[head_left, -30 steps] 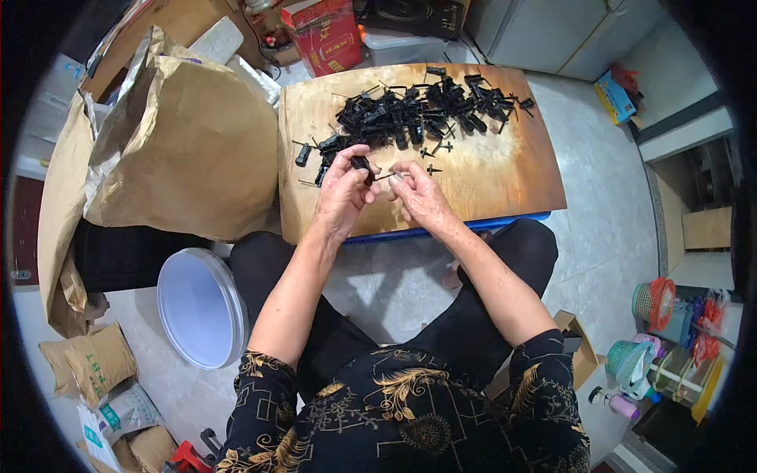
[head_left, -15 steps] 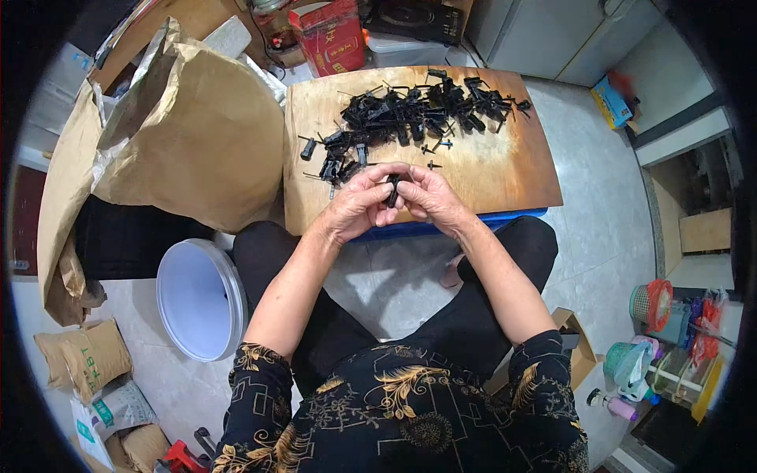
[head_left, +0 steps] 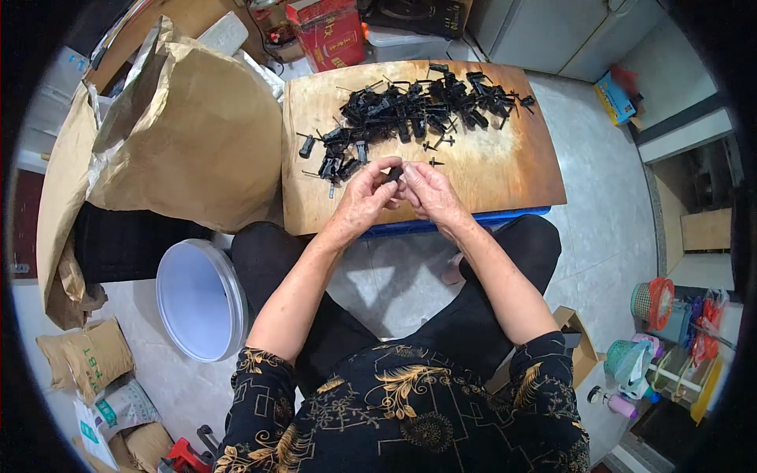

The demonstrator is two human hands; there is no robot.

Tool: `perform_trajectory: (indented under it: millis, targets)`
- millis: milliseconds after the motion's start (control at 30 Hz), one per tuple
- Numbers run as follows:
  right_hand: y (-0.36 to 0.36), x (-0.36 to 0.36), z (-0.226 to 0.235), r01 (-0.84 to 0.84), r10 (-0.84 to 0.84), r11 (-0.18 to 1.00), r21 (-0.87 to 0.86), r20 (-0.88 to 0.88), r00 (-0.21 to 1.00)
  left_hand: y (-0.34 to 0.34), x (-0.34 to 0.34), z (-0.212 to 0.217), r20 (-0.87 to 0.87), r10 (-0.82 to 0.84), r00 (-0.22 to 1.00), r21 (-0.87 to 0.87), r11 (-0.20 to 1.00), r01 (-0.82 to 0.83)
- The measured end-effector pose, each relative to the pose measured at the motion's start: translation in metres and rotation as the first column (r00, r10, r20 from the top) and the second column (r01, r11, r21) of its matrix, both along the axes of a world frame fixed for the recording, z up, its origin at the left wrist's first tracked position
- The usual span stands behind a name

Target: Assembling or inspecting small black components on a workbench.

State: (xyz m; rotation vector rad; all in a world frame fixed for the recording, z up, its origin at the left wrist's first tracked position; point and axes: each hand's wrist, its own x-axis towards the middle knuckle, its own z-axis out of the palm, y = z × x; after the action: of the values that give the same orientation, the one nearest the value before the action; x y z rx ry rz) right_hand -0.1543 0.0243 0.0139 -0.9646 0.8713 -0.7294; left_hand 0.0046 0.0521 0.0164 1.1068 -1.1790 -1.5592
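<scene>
Just over the near edge of the wooden board [head_left: 489,169], my two hands meet around a small black plastic part [head_left: 394,173]. My left hand [head_left: 369,193] pinches it between thumb and fingers. My right hand [head_left: 430,194] is closed at the part's right side, its thumb and fingertips pressed together; what they grip is mostly hidden. Beyond my hands lies a pile of black plastic parts [head_left: 410,110], many with thin stems. A few loose ones, such as a small black pin-like piece [head_left: 435,162], lie nearer to me.
A large brown paper sack [head_left: 189,134] stands open left of the board. Below it sits a white bucket [head_left: 197,299] on the floor by my left knee. Blue plastic [head_left: 505,218] shows under the board. A cardboard box [head_left: 579,347] is beside my right thigh.
My hands have shifted slightly, and the right fingers have turned and drawn together beside the black part. The part now tilts more and shows nearer the left fingertips.
</scene>
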Motion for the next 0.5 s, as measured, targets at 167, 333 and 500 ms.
perform_trajectory:
  millis: [167, 333, 500]
  targets:
    - [0.008, 0.005, 0.005, -0.052, 0.047, 0.997, 0.063, 0.072, 0.996, -0.003, -0.005, -0.001, -0.040, 0.128, 0.991, -0.021, 0.991, -0.129]
    - [0.007, 0.011, 0.005, -0.014, 0.001, 0.992, 0.124, 0.105, 0.994, -0.004, -0.007, 0.001, -0.034, 0.111, 0.993, -0.039, 0.993, -0.113]
    - [0.006, 0.014, 0.006, -0.016, -0.001, 0.988, 0.153, 0.111, 0.994, -0.006, -0.009, -0.001, -0.036, 0.148, 0.988, -0.053, 0.987, -0.149]
